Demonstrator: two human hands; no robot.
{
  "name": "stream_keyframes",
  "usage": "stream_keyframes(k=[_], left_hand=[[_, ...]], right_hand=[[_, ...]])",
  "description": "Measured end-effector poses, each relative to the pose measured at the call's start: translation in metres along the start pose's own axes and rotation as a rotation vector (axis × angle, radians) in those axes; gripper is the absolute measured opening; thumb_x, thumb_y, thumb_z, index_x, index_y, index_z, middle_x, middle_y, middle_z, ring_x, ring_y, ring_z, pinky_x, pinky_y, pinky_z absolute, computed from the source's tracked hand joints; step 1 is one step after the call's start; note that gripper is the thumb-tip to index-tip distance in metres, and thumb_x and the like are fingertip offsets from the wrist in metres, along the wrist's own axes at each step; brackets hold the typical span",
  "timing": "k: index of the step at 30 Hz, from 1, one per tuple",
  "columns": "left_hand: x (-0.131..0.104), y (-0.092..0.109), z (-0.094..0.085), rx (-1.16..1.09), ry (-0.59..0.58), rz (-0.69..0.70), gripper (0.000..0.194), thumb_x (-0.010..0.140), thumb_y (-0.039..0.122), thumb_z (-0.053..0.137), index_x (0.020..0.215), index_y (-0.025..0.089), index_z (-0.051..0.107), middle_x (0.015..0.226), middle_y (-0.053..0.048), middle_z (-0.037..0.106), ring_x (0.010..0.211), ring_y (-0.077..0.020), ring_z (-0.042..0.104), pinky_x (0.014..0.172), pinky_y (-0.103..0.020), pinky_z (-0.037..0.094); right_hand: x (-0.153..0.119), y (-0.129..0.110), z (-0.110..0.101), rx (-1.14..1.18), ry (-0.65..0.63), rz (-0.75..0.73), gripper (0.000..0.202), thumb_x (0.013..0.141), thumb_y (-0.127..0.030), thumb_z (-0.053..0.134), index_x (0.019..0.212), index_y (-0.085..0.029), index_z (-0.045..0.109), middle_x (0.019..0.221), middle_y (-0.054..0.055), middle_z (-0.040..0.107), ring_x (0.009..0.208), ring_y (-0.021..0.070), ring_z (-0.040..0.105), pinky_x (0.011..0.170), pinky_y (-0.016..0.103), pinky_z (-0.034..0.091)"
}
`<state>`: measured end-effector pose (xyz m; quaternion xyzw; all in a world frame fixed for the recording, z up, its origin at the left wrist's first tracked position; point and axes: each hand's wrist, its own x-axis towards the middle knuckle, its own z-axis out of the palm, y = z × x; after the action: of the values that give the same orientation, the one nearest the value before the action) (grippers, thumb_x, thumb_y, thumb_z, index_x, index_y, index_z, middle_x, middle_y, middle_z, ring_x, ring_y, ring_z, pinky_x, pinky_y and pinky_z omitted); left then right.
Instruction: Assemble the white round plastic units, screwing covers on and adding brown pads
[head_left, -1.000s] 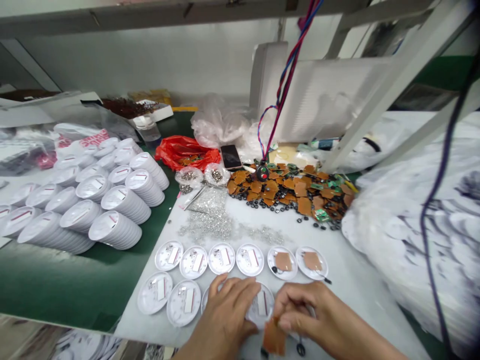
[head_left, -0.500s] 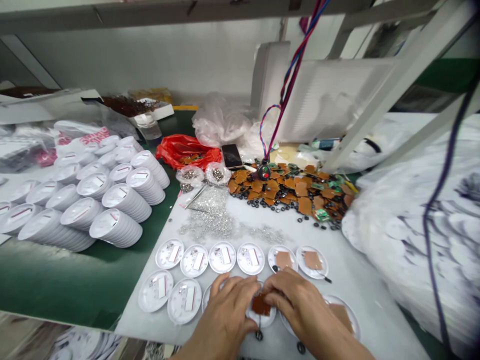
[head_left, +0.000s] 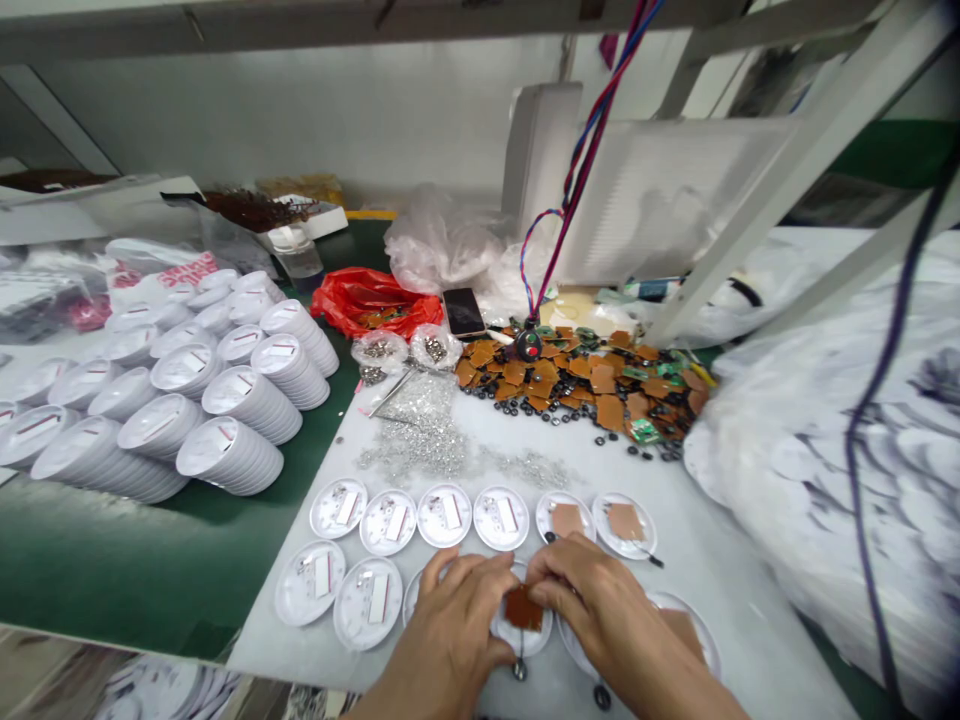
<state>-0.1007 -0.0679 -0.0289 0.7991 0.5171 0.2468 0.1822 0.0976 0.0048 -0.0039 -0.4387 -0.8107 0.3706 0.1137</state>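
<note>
Between my hands lies a round white plastic cover with a brown circuit board in it. A wire with a small black round part hangs off the board towards me. My left hand grips the cover's left side, fingers curled at the far rim and thumb at the near one. My right hand pinches at the board's right edge, fingertips closed; the exact contact is partly hidden. Another white cover with a brown board sits partly under my right forearm.
Rows of white covers lie on the white work surface. Behind them are loose clear bits and a heap of brown boards. Stacked covers stand left; a big plastic bag bulges at right. Twisted wires hang down with a small switch.
Almost nothing differs. Both hands stay at the same cover, and the board and its dangling black part have shifted very slightly.
</note>
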Motion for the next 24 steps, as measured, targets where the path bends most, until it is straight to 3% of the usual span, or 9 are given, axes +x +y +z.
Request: stream_keyframes(k=[6,13,17,19,21,24], left_hand=[[-0.005,-0.003,0.016,-0.011,0.099,-0.035,0.046,0.081,0.006,0.068,0.12,0.026,0.051,0.13,-0.004,0.07,0.113,-0.0264,0.066,0.106,-0.051,0.043],[-0.004,-0.001,0.006,0.123,0.015,0.024,0.034,0.09,0.016,0.072,0.118,0.031,0.062,0.138,-0.002,0.066,0.115,-0.0245,0.065,0.106,-0.048,0.04],[-0.006,-0.009,0.018,0.175,0.206,0.147,0.024,0.092,0.023,0.069,0.114,0.031,0.066,0.132,-0.003,0.07,0.106,-0.023,0.067,0.103,-0.044,0.041],[-0.007,-0.013,0.022,0.202,0.297,0.197,0.02,0.093,0.023,0.067,0.111,0.03,0.067,0.128,-0.004,0.072,0.102,-0.0227,0.068,0.102,-0.043,0.041],[-0.008,-0.013,0.021,0.233,0.268,0.182,0.021,0.091,0.019,0.069,0.108,0.03,0.067,0.129,-0.004,0.071,0.104,-0.0233,0.069,0.102,-0.044,0.043],[-0.007,-0.007,0.012,0.284,0.171,0.144,0.032,0.085,0.006,0.066,0.105,0.031,0.067,0.131,-0.004,0.07,0.108,-0.0247,0.069,0.101,-0.047,0.047]], right_hand=[[0.001,0.002,0.005,-0.079,0.057,-0.076,0.02,0.091,-0.01,0.05,0.086,-0.019,0.067,0.087,0.006,0.067,0.085,0.0207,0.061,0.074,0.034,0.048],[0.009,0.001,0.014,-0.238,0.121,-0.178,0.026,0.089,-0.003,0.051,0.076,-0.019,0.066,0.081,0.005,0.067,0.083,0.0199,0.061,0.076,0.033,0.048],[0.007,-0.007,0.018,-0.351,0.171,-0.194,0.026,0.086,-0.003,0.056,0.068,-0.021,0.063,0.075,0.003,0.065,0.078,0.0184,0.06,0.076,0.031,0.048],[0.003,-0.006,0.008,-0.418,0.214,-0.158,0.02,0.088,-0.009,0.058,0.076,-0.023,0.067,0.08,0.003,0.067,0.082,0.019,0.062,0.077,0.03,0.05],[0.003,0.003,-0.016,-0.496,0.287,-0.075,0.018,0.094,-0.016,0.055,0.09,-0.025,0.07,0.091,0.004,0.07,0.09,0.0204,0.063,0.079,0.031,0.051],[0.016,0.032,-0.069,-0.604,0.426,0.121,0.029,0.102,-0.021,0.042,0.099,-0.022,0.07,0.1,0.009,0.07,0.095,0.0222,0.064,0.083,0.035,0.051]])
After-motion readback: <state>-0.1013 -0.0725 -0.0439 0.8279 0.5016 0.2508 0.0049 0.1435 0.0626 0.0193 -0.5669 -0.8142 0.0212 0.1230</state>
